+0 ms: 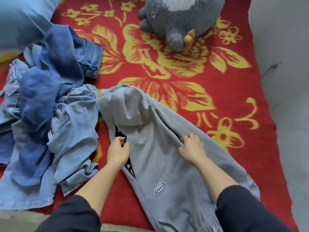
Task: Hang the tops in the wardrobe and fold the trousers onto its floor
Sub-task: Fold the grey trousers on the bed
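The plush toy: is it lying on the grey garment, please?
No, the plush toy rests on the red blanket, well apart from the grey garment.

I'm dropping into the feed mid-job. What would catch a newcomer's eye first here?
The red blanket with big yellow flowers fills the view, and a grey plush toy sits at its far end. In the middle lies a grey garment, which the left hand and the right hand both grip. A rumpled denim heap sprawls to its left.
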